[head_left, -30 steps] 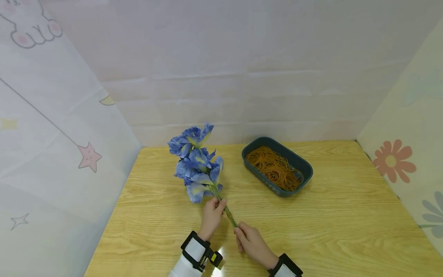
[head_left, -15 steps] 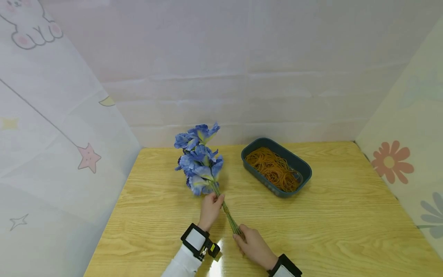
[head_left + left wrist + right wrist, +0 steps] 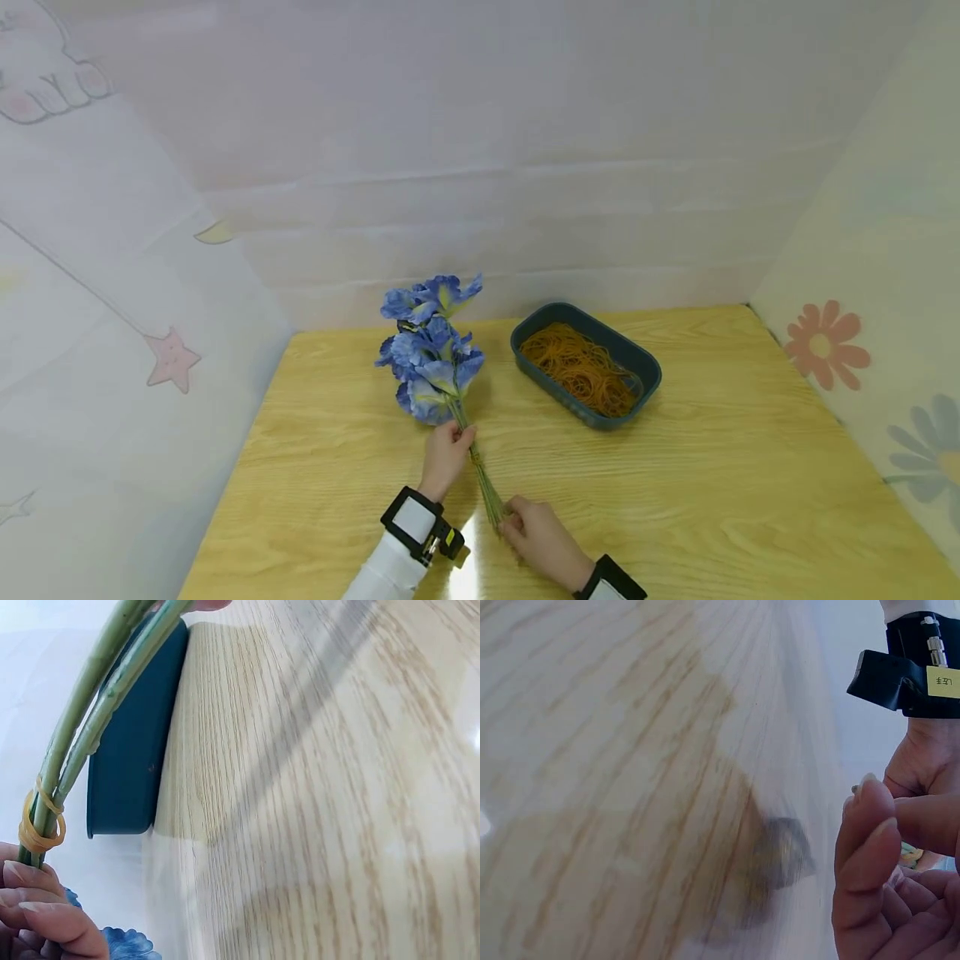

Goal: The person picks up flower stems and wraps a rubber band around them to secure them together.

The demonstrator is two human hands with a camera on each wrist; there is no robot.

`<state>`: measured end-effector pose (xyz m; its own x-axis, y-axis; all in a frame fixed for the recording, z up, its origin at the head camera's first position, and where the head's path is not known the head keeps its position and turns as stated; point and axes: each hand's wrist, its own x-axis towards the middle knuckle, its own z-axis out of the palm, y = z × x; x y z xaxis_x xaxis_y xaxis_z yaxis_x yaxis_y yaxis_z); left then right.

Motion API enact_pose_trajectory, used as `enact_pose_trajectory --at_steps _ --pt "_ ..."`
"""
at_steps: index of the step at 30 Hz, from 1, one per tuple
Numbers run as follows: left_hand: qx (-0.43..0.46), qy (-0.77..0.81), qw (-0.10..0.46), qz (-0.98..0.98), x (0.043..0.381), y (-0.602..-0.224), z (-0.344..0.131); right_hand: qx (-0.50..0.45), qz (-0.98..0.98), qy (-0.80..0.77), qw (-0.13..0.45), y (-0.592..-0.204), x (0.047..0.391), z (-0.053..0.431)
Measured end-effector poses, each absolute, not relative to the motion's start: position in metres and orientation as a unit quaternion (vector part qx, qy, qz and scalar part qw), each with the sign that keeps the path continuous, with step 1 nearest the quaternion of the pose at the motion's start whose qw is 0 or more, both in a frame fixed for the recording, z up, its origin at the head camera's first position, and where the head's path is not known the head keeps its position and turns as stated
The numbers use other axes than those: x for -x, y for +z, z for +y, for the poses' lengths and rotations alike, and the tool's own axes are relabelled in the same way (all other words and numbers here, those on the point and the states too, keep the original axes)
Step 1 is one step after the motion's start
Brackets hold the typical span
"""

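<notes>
A bunch of blue flowers [image 3: 433, 354] with yellow-streaked petals slants over the table, blossoms toward the back wall. My left hand [image 3: 446, 454] grips its green stems just below the blossoms. Below that hand, a tan rubber band [image 3: 39, 829] is looped around the stems [image 3: 94, 720], as the left wrist view shows closely. My right hand [image 3: 546, 542] pinches the stem ends nearer the front; in the right wrist view its curled fingers [image 3: 866, 862] mostly hide them. A dark teal tub [image 3: 647, 360] to the right holds a tangle of tan rubber bands [image 3: 581, 367].
The light wood table [image 3: 720, 467] carries the tub toward its back edge. A pale cloth wall [image 3: 525, 225] rises behind it, and printed panels flank both sides. A black wrist camera strap [image 3: 412, 523] is on each arm.
The bunch has turned a little more upright. My right hand has slid down the stems toward their ends, so more stem shows between the hands. The head view has shifted slightly.
</notes>
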<state>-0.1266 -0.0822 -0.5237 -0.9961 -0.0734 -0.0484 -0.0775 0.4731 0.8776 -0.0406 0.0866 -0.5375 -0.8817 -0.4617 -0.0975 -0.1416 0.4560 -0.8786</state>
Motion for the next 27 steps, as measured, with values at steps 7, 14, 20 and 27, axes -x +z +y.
enact_pose_trajectory --at_steps 7,14,20,27 --pt "0.044 0.496 0.002 0.867 0.125 -0.527 -0.088 0.188 0.828 -0.495 0.185 -0.538 0.039 0.084" --pt "0.033 0.493 -0.001 0.869 0.126 -0.529 -0.088 0.195 0.829 -0.49 0.185 -0.537 0.038 0.083" --pt "0.023 0.483 0.0 0.876 0.13 -0.528 -0.089 0.205 0.828 -0.494 0.169 -0.535 0.037 0.082" --pt "0.02 0.472 0.022 0.881 0.135 -0.537 -0.088 0.207 0.826 -0.493 0.178 -0.533 0.037 0.081"
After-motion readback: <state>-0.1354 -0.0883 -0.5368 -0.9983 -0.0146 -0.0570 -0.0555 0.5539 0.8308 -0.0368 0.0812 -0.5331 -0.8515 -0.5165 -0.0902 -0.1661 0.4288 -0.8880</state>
